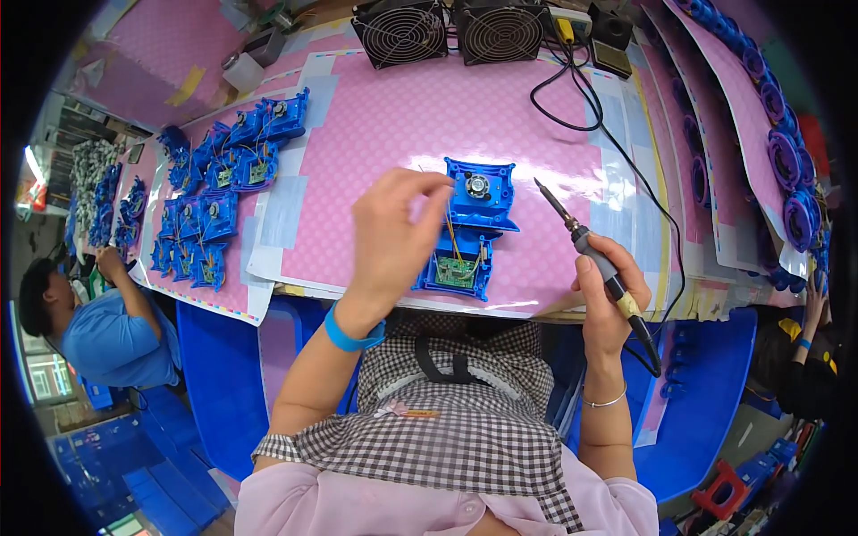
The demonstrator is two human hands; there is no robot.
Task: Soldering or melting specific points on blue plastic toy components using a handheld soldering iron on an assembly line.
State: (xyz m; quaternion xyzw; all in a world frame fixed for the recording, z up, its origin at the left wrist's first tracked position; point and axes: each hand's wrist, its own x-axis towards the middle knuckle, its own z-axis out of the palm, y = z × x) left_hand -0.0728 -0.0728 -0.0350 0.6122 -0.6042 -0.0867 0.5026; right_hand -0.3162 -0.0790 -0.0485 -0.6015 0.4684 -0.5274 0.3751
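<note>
My right hand (608, 290) grips a soldering iron (601, 263) with a dark handle and yellow band; its metal tip points up and left, apart from the work. Right of my left hand lies an open blue plastic housing half (483, 210) with a round metal speaker (477, 186) in it. A second blue half (460, 290) below it holds a green circuit board (455, 271). Thin yellowish wires (454, 237) run between the two halves. My left hand (393, 228), slightly blurred, pinches a thin wire beside the speaker's left edge; the fingers partly hide it.
Several similar blue housings (214, 161) lie in rows on the left board. Two black fans (400, 34) and a soldering iron stand (612, 43) line the far edge. The iron's black cable (639, 165) loops along the right. Blue bins (219, 375) sit below the table; a co-worker (107, 326) is at left.
</note>
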